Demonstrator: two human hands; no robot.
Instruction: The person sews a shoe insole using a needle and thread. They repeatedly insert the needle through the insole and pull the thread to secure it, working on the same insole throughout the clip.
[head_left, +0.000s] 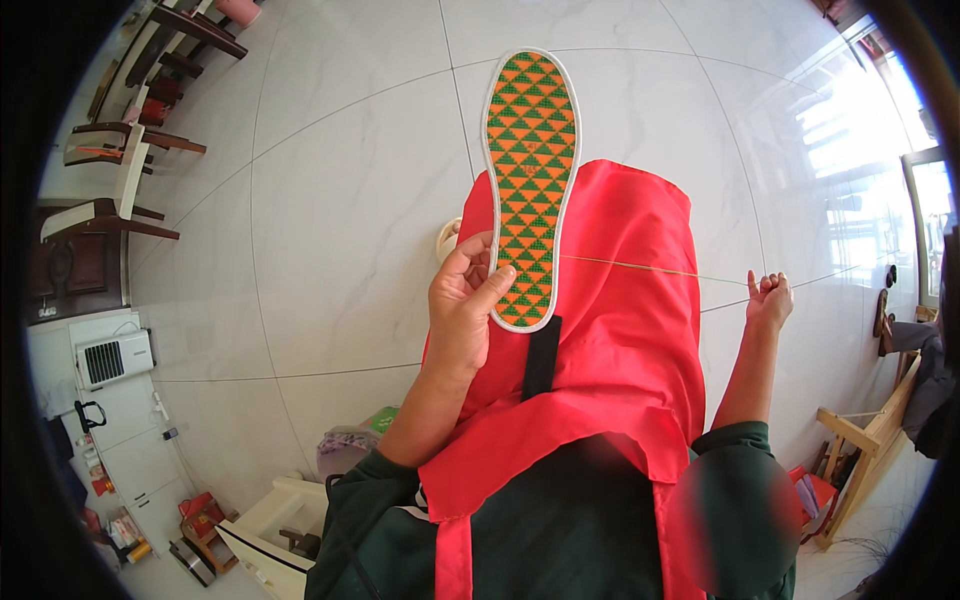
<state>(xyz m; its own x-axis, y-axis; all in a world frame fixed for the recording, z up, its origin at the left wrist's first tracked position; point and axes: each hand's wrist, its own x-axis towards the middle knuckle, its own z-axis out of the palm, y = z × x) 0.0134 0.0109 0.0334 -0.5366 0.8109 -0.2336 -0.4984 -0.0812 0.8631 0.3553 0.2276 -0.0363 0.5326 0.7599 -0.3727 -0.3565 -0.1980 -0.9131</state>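
Note:
My left hand [462,305] pinches the lower left edge of a shoe insole [532,180], thumb on top and fingers behind. The insole stands lengthwise before me, patterned with orange and green triangles and bordered in white. From its right edge a thin yellow-green thread [650,268] runs taut to my right hand [768,298], stretched far out to the right. That hand is closed at the thread's end. Whether a needle is in its fingers is too small to tell. A red apron [630,360] with a black strip covers my lap beneath the insole.
Pale tiles make up the floor [340,220]. Dark wooden chairs [130,215] stand at the far left, with a white heater-like appliance [115,358] below them. A bin [345,450] is near my left elbow. At right are a wooden frame [870,445] and another person's leg [910,337].

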